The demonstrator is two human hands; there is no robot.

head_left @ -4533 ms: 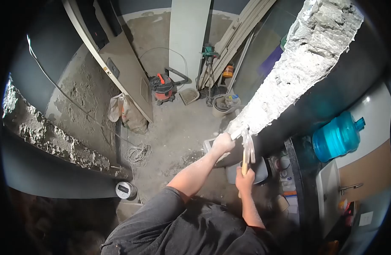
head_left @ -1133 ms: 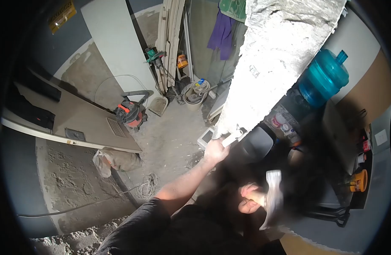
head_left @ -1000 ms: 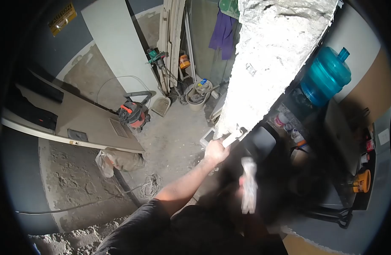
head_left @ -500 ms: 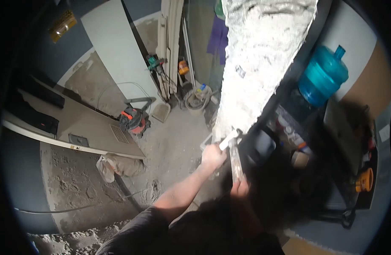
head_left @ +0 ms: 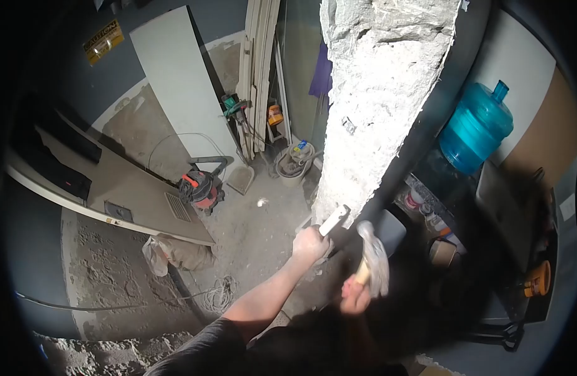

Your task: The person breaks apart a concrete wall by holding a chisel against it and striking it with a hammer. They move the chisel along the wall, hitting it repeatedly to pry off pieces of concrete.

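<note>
My left hand (head_left: 309, 245) is wrapped round a white-handled tool (head_left: 334, 220), which sticks up out of the fist against the lower end of the rough, brightly lit pillar (head_left: 385, 75). Its working end is hidden, so its exact kind cannot be made out. In my right hand (head_left: 355, 296) is a hammer (head_left: 372, 258) with a pale yellow handle, its head slightly blurred by motion. The hammer is apart from the white-handled tool, to its right and lower down.
A red and black shop vacuum (head_left: 202, 188), a dustpan (head_left: 241, 180) and a bucket of tools (head_left: 292, 168) stand on the dusty floor. Right of the pillar are a blue water jug (head_left: 476, 128) and an orange tub (head_left: 537, 279). A cable (head_left: 106, 308) runs along the left.
The hammer has swung away from the white-handled tool, to the right and down, with my right hand lower. My left hand keeps its grip, slightly shifted. The whole view has tilted a little.
</note>
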